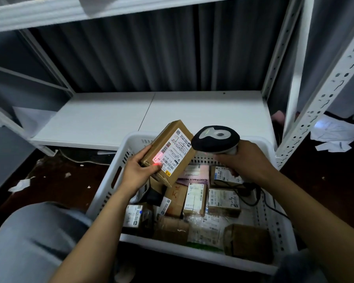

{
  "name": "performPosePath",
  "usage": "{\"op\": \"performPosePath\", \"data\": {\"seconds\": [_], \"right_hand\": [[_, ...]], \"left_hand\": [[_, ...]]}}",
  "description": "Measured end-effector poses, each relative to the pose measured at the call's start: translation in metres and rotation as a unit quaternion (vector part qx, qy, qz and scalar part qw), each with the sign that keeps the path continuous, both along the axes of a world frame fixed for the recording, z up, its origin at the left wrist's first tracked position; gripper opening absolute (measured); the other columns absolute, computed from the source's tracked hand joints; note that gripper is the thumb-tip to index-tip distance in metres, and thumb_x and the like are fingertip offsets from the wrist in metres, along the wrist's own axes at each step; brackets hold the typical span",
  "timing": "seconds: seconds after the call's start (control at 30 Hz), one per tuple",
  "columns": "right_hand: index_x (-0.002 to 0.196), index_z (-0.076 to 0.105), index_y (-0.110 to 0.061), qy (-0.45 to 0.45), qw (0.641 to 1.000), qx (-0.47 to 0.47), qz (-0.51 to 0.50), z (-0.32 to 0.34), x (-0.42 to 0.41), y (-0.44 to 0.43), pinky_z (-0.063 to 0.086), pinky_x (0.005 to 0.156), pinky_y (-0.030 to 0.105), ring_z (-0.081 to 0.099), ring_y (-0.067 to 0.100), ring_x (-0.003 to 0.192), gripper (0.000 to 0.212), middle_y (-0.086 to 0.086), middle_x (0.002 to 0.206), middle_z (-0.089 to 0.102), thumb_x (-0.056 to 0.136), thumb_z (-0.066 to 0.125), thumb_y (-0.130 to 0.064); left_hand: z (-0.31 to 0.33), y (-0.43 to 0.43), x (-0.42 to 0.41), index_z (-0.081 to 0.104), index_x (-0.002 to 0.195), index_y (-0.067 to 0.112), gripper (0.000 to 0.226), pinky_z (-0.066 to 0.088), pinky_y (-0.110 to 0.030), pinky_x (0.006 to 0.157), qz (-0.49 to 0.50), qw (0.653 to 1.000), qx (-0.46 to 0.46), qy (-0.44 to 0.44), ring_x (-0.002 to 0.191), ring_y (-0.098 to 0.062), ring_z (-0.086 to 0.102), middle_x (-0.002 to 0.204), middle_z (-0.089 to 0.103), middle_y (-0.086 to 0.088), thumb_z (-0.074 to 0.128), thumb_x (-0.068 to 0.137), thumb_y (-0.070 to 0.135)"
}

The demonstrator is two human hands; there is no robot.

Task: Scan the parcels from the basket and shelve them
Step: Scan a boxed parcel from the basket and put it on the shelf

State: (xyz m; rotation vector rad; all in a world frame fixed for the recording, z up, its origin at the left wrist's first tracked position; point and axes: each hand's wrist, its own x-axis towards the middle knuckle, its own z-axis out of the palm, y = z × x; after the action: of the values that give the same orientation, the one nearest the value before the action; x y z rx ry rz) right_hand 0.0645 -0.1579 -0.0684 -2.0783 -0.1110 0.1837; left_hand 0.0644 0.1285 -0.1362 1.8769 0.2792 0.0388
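Observation:
My left hand (140, 172) grips a small brown cardboard parcel (172, 137) by its lower left end, label side up, above the basket's back left part. A red scanner light falls on the white label's (173, 153) lower edge and on my thumb. My right hand (244, 160) holds a black and grey barcode scanner (216, 139) just right of the parcel, its head pointing at the label. Below both hands stands the white perforated basket (192, 250) with several labelled cardboard parcels (194, 199) and a plastic-wrapped packet inside.
A white shelf board (151, 113) lies low behind the basket, under a higher white board (49, 11). Slotted white uprights (319, 111) stand at the right. The scanner's black cable (264, 199) runs over the basket's right side. Paper scraps (333, 137) litter the dark floor.

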Motion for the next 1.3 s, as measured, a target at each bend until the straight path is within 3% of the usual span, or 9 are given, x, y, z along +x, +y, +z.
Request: {"op": "performPosePath", "data": {"seconds": [0.13,0.23,0.33,0.53,0.67,0.8,0.97,1.17,1.3], "right_hand": [[0.081,0.059,-0.029,0.005,1.0,0.029,-0.009,0.0,-0.002,0.002,0.044,0.048,0.021,0.053,-0.004,0.041,0.016,-0.013,0.047,0.059,0.084,0.072,-0.021],[0.075,0.059,-0.021,0.017,0.998,0.048,-0.028,0.002,-0.008,0.008,0.045,0.045,0.023,0.053,0.004,0.039,0.016,-0.011,0.045,0.059,0.086,0.07,-0.02],[0.071,0.061,-0.015,0.037,0.996,0.073,-0.038,0.003,-0.02,0.02,0.049,0.047,0.023,0.055,0.01,0.042,0.019,-0.005,0.048,0.062,0.089,0.068,-0.021],[0.097,0.066,-0.013,0.047,0.975,0.208,-0.065,0.014,-0.048,0.067,0.053,0.051,0.029,0.064,0.018,0.051,0.01,0.003,0.067,0.072,0.088,0.069,-0.014],[0.099,0.065,-0.018,0.023,0.961,0.266,-0.072,0.05,-0.054,0.098,0.054,0.051,0.026,0.068,0.021,0.058,0.013,0.0,0.075,0.073,0.088,0.069,-0.012],[0.109,0.065,-0.01,-0.001,0.958,0.28,-0.065,0.091,-0.052,0.125,0.051,0.047,0.023,0.068,0.018,0.055,0.021,0.003,0.082,0.073,0.088,0.069,-0.011],[0.107,0.064,-0.012,-0.039,0.948,0.312,-0.047,0.147,-0.045,0.172,0.049,0.048,0.025,0.068,0.02,0.056,0.02,-0.003,0.088,0.073,0.087,0.07,-0.013],[0.093,0.067,-0.012,-0.068,0.937,0.342,-0.014,0.213,-0.034,0.237,0.048,0.042,0.021,0.065,0.017,0.048,0.007,0.001,0.069,0.073,0.087,0.069,-0.01],[0.091,0.069,-0.014,-0.091,0.945,0.315,0.009,0.244,-0.026,0.273,0.049,0.046,0.023,0.063,0.017,0.049,0.006,0.001,0.071,0.072,0.085,0.071,-0.013]], "left_hand": [[0.002,-0.001,-0.001,0.052,0.135,0.029,0.066,0.055,-0.015,0.068,0.025,0.999,-0.037,0.0,0.088,-0.004,0.067,0.105,0.067,0.007,0.077,0.078,0.006],[0.009,-0.004,-0.008,0.058,0.129,0.027,0.054,0.058,-0.028,0.08,0.069,0.993,-0.099,0.009,0.094,-0.013,0.069,0.11,0.069,-0.001,0.075,0.08,0.011],[0.024,-0.009,-0.019,0.062,0.119,0.019,0.033,0.058,-0.029,0.068,0.098,0.976,-0.192,0.031,0.081,-0.012,0.07,0.101,0.072,-0.004,0.068,0.087,0.016],[0.062,-0.005,-0.038,0.062,0.113,0.025,0.024,0.055,-0.03,0.063,0.088,0.962,-0.257,0.041,0.091,-0.015,0.07,0.101,0.074,0.001,0.056,0.094,0.038],[0.095,0.011,-0.045,0.057,0.124,0.026,0.04,0.055,-0.031,0.066,0.094,0.964,-0.249,0.006,0.098,-0.017,0.067,0.112,0.07,0.001,0.052,0.093,0.051],[0.129,0.029,-0.053,0.052,0.127,0.023,0.056,0.051,-0.032,0.089,0.091,0.976,-0.191,-0.055,0.105,-0.012,0.062,0.118,0.065,0.004,0.054,0.086,0.062],[0.184,0.061,-0.056,0.024,0.143,0.022,0.065,0.04,-0.013,0.081,0.098,0.977,-0.068,-0.175,0.109,-0.011,0.051,0.132,0.049,-0.001,0.059,0.092,0.041],[0.241,0.11,-0.055,0.011,0.149,0.035,0.108,0.025,-0.018,0.102,0.091,0.959,0.036,-0.267,0.128,-0.007,0.029,0.148,0.02,-0.004,0.084,0.07,0.029],[0.263,0.134,-0.05,0.013,0.144,0.038,0.128,0.025,-0.028,0.114,0.125,0.947,0.068,-0.289,0.14,-0.015,0.018,0.145,0.011,-0.004,0.088,0.041,0.053]]}}
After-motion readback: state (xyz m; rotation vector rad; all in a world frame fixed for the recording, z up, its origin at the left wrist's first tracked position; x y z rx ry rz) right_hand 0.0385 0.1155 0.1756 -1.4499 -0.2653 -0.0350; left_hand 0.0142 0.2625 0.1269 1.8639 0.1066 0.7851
